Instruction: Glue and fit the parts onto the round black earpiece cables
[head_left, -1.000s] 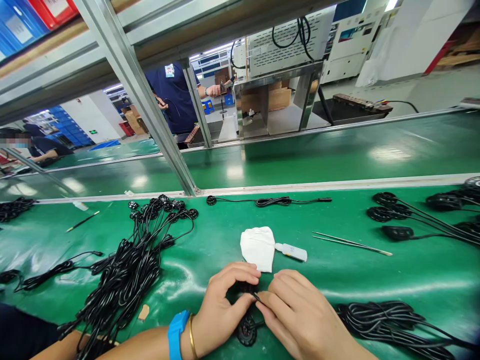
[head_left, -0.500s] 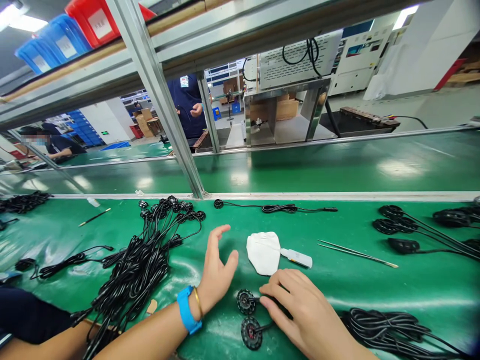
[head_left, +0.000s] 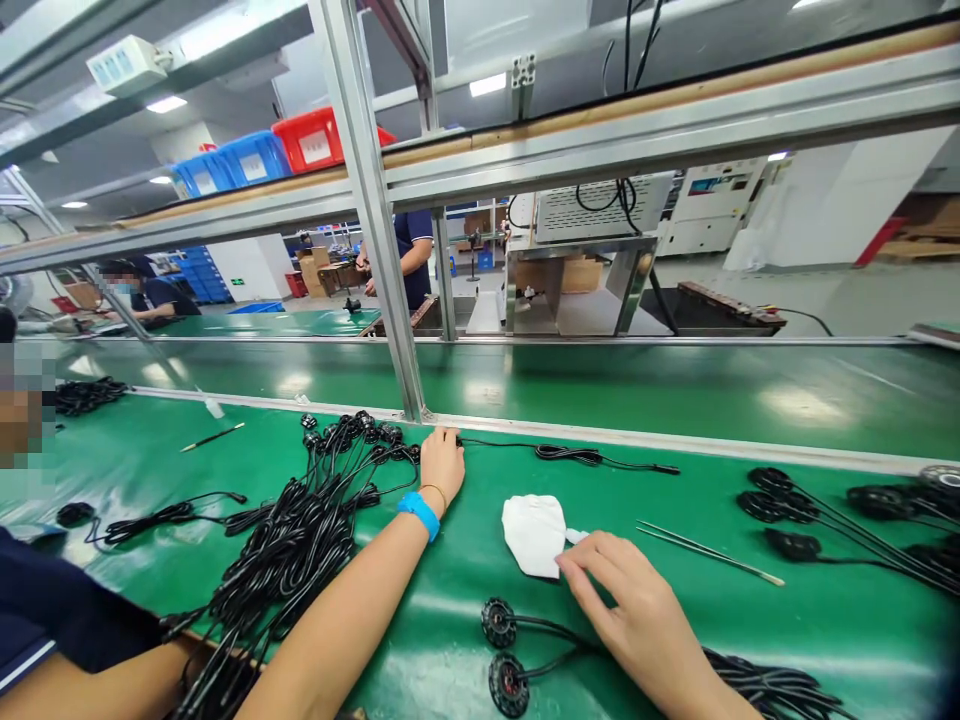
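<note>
My left hand (head_left: 442, 465) reaches to the far edge of the green mat, and its curled fingers cover the round end of a single black cable (head_left: 574, 455) beside the metal post (head_left: 382, 260). Spread flat, my right hand (head_left: 626, 605) lies next to a white cloth (head_left: 534, 530). It covers most of a small white bottle (head_left: 577, 537). Two round black parts (head_left: 499, 622) with leads lie just left of that hand. A big bundle of black cables (head_left: 292, 545) lies under and left of my left forearm.
Thin tweezers (head_left: 705, 552) lie right of the cloth. More black parts with cables (head_left: 795, 545) sit at the right edge. A green conveyor belt (head_left: 675, 385) runs behind the mat. Other people work beyond it, one seated (head_left: 154, 295), one standing (head_left: 412, 250).
My left hand left the round parts and reached forward to the far cable's round end. My right hand moved up to the cloth and bottle. The view has tilted upward.
</note>
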